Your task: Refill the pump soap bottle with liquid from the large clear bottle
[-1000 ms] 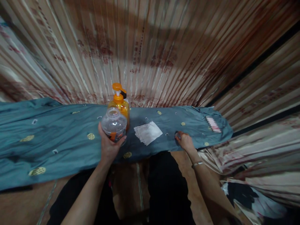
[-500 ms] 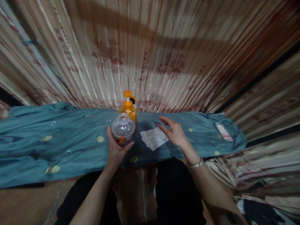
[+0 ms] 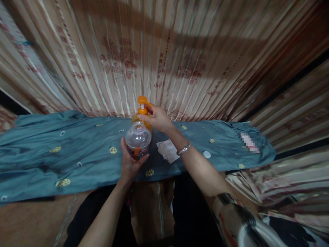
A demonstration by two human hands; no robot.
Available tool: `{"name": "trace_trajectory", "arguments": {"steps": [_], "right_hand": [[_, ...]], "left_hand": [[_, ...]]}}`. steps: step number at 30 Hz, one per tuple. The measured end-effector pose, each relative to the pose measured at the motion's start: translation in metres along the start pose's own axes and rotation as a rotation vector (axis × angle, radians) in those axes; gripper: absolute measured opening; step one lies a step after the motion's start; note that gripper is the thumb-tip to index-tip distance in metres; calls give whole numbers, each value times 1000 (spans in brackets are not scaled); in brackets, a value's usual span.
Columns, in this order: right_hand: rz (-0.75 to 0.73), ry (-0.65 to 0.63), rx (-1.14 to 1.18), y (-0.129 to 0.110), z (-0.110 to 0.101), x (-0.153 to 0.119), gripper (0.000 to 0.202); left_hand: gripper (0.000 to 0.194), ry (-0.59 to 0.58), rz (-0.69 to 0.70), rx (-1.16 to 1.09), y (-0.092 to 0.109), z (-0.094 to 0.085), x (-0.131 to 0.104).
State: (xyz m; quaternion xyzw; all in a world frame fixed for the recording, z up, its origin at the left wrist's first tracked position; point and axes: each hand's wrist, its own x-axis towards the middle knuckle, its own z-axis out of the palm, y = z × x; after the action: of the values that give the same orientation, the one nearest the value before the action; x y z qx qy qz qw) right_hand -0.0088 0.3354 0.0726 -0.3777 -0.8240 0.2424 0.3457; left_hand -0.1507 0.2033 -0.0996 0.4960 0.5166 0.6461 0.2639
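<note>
My left hand (image 3: 130, 163) is wrapped round a clear plastic jar (image 3: 138, 137) with an open mouth and an orange-and-black label, upright on the cloth. Just behind the jar stands an orange pump bottle (image 3: 142, 111), partly hidden by the jar and by my right hand (image 3: 158, 118). My right thumb lies across the front of the bottle's neck and the other fingers reach behind it, under the pump head. Below my right wrist lies a stack of white, jagged-edged sheets (image 3: 167, 151), partly covered by the forearm. A white round lid (image 3: 207, 154) rests to the right.
A teal cloth with yellow patterns (image 3: 95, 164) covers the long, narrow surface. Pleated, printed curtains (image 3: 154, 51) hang close behind it and at the right. A blurred-out pinkish item (image 3: 250, 142) lies near the right end. My knees are under the front edge.
My right hand has moved left and away from me, from above the white sheets to the neck of the pump bottle. The white lid now shows. My left hand still holds the jar.
</note>
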Motion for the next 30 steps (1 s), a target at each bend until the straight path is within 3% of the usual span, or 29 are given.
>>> {"name": "trace_trajectory", "arguments": {"steps": [7, 16, 21, 26, 29, 30], "right_hand": [[-12, 44, -53, 1, -1, -1, 27], [19, 190, -195, -10, -25, -20, 23], [42, 239, -196, -7, -28, -33, 28], [91, 283, -205, -6, -25, -47, 29], [93, 311, -235, -6, -28, -59, 24], [85, 318, -243, -6, -30, -64, 23]], "left_hand": [[131, 3, -24, 29, -1, 0, 0], [140, -31, -35, -15, 5, 1, -1], [140, 67, 99, 159, 17, -15, -4], [125, 163, 403, 301, 55, -41, -8], [83, 91, 466, 389, 78, -37, -20], [69, 18, 474, 404, 82, -31, -26]]}}
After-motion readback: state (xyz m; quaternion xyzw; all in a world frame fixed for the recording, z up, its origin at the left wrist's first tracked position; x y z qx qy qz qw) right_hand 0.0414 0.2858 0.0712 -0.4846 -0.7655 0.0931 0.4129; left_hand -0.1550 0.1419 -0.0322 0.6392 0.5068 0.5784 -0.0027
